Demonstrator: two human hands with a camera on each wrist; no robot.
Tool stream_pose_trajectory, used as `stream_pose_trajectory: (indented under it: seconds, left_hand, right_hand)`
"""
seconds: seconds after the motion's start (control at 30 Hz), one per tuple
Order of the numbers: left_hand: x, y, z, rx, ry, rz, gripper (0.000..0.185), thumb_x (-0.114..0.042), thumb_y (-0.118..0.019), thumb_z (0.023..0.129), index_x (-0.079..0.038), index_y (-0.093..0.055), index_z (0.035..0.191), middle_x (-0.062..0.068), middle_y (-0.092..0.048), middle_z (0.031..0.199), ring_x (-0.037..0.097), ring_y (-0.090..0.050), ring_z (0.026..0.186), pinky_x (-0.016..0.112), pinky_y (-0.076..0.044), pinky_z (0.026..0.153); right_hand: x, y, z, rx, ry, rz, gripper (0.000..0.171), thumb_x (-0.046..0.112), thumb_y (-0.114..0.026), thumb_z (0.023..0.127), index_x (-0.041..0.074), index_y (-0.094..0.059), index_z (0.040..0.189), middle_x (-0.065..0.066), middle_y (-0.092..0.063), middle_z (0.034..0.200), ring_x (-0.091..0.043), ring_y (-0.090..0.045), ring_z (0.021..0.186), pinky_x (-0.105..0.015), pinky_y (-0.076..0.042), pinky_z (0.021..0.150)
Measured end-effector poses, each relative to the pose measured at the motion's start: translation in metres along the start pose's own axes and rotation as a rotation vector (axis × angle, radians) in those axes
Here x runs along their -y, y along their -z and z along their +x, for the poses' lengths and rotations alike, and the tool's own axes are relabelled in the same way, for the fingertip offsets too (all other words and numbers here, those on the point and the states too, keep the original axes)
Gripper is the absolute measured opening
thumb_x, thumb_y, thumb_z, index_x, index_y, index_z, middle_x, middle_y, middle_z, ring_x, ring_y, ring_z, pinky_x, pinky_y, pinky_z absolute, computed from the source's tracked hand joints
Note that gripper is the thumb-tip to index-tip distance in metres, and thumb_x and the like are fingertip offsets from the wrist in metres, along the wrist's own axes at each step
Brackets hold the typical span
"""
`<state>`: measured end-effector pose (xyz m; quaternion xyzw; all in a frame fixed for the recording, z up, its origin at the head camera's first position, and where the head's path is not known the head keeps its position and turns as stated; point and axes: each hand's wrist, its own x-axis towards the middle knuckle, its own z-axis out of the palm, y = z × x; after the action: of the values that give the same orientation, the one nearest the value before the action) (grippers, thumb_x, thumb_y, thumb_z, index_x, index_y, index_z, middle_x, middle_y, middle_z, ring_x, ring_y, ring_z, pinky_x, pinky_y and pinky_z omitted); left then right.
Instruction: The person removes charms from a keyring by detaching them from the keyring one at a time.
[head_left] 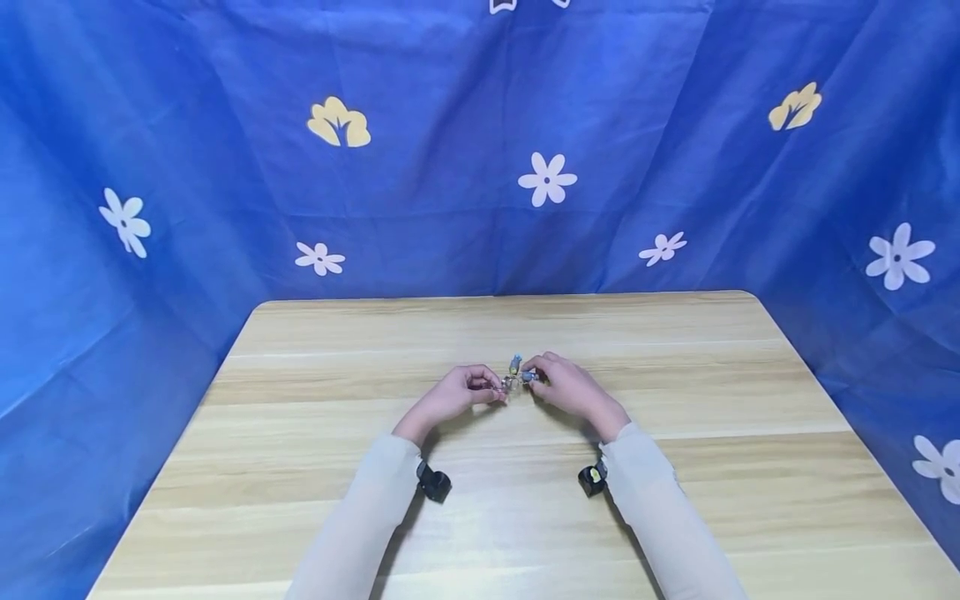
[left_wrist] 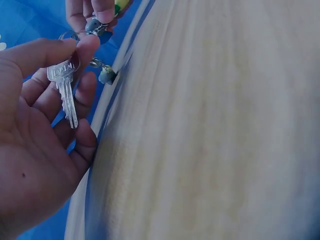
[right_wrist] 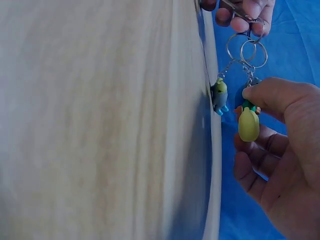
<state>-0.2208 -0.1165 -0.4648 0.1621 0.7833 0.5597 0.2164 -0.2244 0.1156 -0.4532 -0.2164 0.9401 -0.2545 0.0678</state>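
Note:
Just beyond the middle of the table, both hands hold parts of one linked key ring set. My left hand [head_left: 456,393] pinches a silver key [left_wrist: 66,92] by its head and ring; the blade points down across the palm. Metal split rings [right_wrist: 266,54] and short chains run between the hands. Between thumb and fingers, my right hand [head_left: 572,390] pinches a small figure charm with a yellow part [right_wrist: 248,125] and green and grey bits, partly hidden by the thumb. Beside it a second charm, grey with yellow top and blue feet [right_wrist: 220,97], dangles from its chain, not gripped.
A light wood-grain table [head_left: 300,467] lies under both forearms, its far edge meeting a blue cloth [head_left: 435,217] with white flowers and yellow shapes. The cloth rises at the back and both sides. Each wrist wears a black camera on a strap [head_left: 433,482].

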Motion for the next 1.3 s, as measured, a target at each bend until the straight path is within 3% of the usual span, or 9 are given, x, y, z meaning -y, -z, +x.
stream_pose_trajectory:
  seconds: [0.2, 0.4, 0.63, 0.8, 1.0, 1.3]
  left_hand:
    - [0.003, -0.002, 0.000, -0.035, 0.000, 0.027, 0.016, -0.013, -0.065, 0.089, -0.002, -0.064, 0.100, 0.017, -0.070, 0.097, 0.022, -0.065, 0.083, 0.030, -0.052, 0.077]
    - [0.001, -0.002, 0.001, -0.051, 0.002, -0.002, 0.019, -0.011, -0.067, 0.086, -0.003, -0.064, 0.103, 0.010, -0.070, 0.095, 0.015, -0.065, 0.084, 0.027, -0.052, 0.080]
    - [0.001, -0.003, 0.000, -0.032, 0.006, -0.069, 0.033, -0.005, -0.065, 0.085, 0.003, -0.057, 0.117, 0.010, -0.067, 0.096, 0.010, -0.062, 0.077, 0.022, -0.054, 0.070]
    - [-0.003, -0.001, -0.002, -0.023, 0.003, -0.033, 0.038, -0.007, -0.065, 0.087, 0.004, -0.057, 0.123, 0.020, -0.067, 0.105, 0.019, -0.064, 0.082, 0.029, -0.055, 0.076]
    - [-0.006, 0.001, -0.001, -0.028, 0.014, 0.039, 0.036, -0.010, -0.064, 0.088, -0.002, -0.060, 0.123, 0.016, -0.069, 0.107, 0.017, -0.064, 0.083, 0.031, -0.053, 0.079]
    - [-0.005, -0.001, -0.002, -0.011, 0.004, 0.056, 0.032, -0.012, -0.066, 0.086, -0.002, -0.061, 0.116, 0.011, -0.067, 0.105, 0.013, -0.062, 0.089, 0.028, -0.051, 0.086]
  right_hand:
    - [-0.004, -0.003, -0.001, -0.003, 0.010, 0.011, 0.033, 0.024, -0.060, 0.094, 0.017, -0.060, 0.126, -0.004, -0.063, 0.124, -0.026, -0.059, 0.118, -0.046, -0.044, 0.104]
    - [-0.005, -0.004, 0.001, -0.029, 0.049, 0.039, 0.031, 0.022, -0.059, 0.094, 0.013, -0.062, 0.123, -0.006, -0.065, 0.122, -0.025, -0.061, 0.114, -0.044, -0.047, 0.102]
    - [-0.001, -0.002, 0.000, -0.013, 0.051, 0.054, 0.031, 0.020, -0.059, 0.093, 0.012, -0.062, 0.123, -0.007, -0.065, 0.123, -0.026, -0.061, 0.114, -0.044, -0.047, 0.101]
    - [0.002, 0.000, -0.001, -0.010, 0.049, 0.067, 0.031, 0.020, -0.059, 0.094, 0.012, -0.061, 0.124, -0.007, -0.064, 0.124, -0.027, -0.060, 0.117, -0.044, -0.046, 0.103]
    - [0.000, 0.006, -0.001, -0.013, 0.070, 0.082, 0.030, 0.018, -0.058, 0.094, 0.011, -0.061, 0.123, -0.006, -0.065, 0.120, -0.023, -0.062, 0.107, -0.042, -0.049, 0.098]
    - [0.004, 0.012, -0.007, -0.026, 0.098, 0.079, 0.031, 0.019, -0.060, 0.093, 0.010, -0.062, 0.123, -0.007, -0.067, 0.116, -0.022, -0.063, 0.104, -0.041, -0.050, 0.095]
